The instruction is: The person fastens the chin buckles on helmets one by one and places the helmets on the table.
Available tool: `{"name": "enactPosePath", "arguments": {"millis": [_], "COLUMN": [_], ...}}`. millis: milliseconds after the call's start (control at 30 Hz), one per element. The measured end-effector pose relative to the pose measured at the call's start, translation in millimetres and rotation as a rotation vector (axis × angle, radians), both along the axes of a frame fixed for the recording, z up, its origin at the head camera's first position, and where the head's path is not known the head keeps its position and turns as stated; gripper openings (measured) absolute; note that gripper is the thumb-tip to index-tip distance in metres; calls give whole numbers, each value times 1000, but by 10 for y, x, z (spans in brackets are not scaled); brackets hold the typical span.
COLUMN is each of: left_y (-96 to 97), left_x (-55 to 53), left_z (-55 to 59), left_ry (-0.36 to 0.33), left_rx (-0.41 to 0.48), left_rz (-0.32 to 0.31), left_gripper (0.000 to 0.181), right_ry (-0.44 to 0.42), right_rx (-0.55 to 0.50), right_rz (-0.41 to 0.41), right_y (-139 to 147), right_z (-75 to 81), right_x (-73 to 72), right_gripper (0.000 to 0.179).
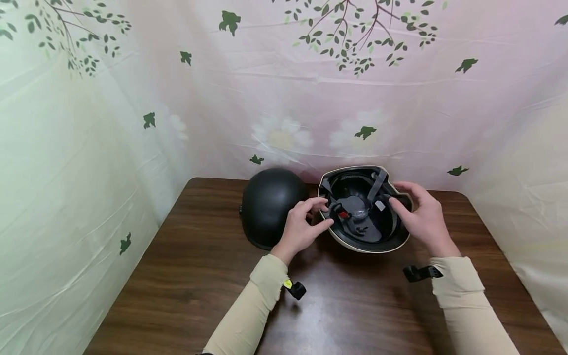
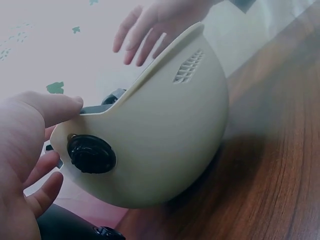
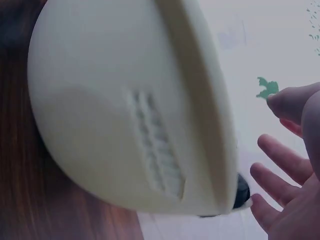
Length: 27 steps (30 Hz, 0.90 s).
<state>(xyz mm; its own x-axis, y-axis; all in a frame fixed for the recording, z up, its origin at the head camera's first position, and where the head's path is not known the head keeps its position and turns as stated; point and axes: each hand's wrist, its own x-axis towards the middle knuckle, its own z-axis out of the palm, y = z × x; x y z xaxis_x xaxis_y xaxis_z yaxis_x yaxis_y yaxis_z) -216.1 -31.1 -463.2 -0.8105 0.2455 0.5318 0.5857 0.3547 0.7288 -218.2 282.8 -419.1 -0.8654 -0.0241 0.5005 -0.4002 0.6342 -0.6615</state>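
Observation:
A cream helmet lies upside down on the table, its black padded inside facing up. Grey straps and a red-and-black buckle show within it. My left hand is at its left rim, thumb and fingers spread apart; in the left wrist view a digit overlaps the rim above a round black side knob. On the other side, my right hand hovers at the right rim with fingers loosely bent, and in the right wrist view its fingers stand apart from the shell. Beside the left hand sits a black helmet, dome up.
Both helmets stand near the back edge of a dark brown wooden table. A pale curtain printed with leaves and flowers hangs behind the table and along both sides. Small black devices are strapped at the two wrists.

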Motion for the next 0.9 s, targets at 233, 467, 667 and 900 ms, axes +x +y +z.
{"name": "enactPosePath", "arguments": {"millis": [233, 467, 667, 900], "left_y": [-4, 10, 30, 49], "left_x": [-44, -8, -10, -17], "left_z": [24, 7, 26, 21], "left_ry": [-35, -102, -128, -152], "left_rx": [52, 94, 100, 95], "left_rz": [-25, 32, 62, 75], "left_gripper": [42, 41, 40, 39], "right_ry": [-99, -295, -311, -296], "right_rx": [69, 64, 37, 41], "right_rz": [-8, 34, 50, 46], "right_y": [99, 176, 197, 210], "right_z": [-66, -164, -190, -206], "right_x": [-50, -30, -20, -15], "right_gripper": [49, 63, 60, 55]}}
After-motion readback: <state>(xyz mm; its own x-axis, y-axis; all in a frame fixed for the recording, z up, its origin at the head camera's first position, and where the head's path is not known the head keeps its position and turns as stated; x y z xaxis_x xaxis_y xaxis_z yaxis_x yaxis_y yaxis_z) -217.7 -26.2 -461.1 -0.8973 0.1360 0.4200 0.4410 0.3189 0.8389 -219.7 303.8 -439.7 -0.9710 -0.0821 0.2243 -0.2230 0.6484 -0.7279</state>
